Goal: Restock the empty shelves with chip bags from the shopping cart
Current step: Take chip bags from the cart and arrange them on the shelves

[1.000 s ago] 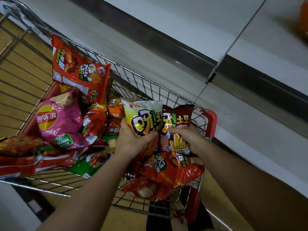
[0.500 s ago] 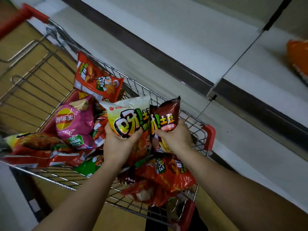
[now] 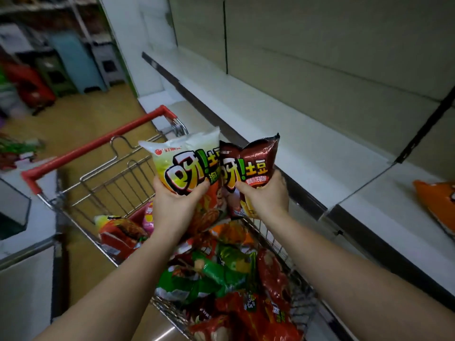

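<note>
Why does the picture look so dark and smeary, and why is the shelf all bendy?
Head view: dim light; the far left aisle smears with motion blur; the two held bags, white and brown, stay readable; the wide-angle lens bends the shelf edge and stretches the arms near the corners.

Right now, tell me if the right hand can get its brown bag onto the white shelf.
Probably yes. The right hand grips the brown bag already lifted above the cart, and the white shelf lies bare just beside it, with nothing between them.
</note>
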### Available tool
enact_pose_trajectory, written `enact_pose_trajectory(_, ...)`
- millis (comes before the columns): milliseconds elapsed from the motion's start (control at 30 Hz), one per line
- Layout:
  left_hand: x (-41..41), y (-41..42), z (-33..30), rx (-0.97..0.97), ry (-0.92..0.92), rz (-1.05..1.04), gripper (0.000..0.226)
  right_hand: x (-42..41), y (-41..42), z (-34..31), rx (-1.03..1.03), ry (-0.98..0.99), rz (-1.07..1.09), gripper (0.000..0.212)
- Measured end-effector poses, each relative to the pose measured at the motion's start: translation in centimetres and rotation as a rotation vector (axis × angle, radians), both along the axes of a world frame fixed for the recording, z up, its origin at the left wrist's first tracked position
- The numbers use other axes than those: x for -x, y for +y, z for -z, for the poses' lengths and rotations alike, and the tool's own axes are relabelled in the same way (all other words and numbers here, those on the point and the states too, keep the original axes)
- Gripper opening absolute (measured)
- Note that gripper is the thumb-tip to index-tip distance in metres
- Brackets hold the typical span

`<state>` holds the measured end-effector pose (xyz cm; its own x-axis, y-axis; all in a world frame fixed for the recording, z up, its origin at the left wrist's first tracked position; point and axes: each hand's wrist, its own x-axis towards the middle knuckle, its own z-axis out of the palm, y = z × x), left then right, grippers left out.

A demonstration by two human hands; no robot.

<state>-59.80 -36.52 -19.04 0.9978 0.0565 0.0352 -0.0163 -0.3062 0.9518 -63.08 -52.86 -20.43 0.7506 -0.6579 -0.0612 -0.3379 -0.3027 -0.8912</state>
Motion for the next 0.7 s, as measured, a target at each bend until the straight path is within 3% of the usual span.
enact_pose_trajectory(367,-0.1,0.4,-11.9,0.103,-0.277,-0.127,0.085,-1.1,-1.3,-12.8,0.066,-0.353,-0.088,0.065)
enact_pose_trajectory(600,0.4,-0.3,-16.7,0.183,-0.413,-0.050,0.081,-0.2,-2.5,-19.0,0.199,-0.480,-0.112,0.066)
enact_pose_trajectory(700,0.6,-0.5,-18.5,0.190,-0.422,0.007,0.097,0.3,-2.9,-21.2,0.241,-0.495,-0.084,0.065)
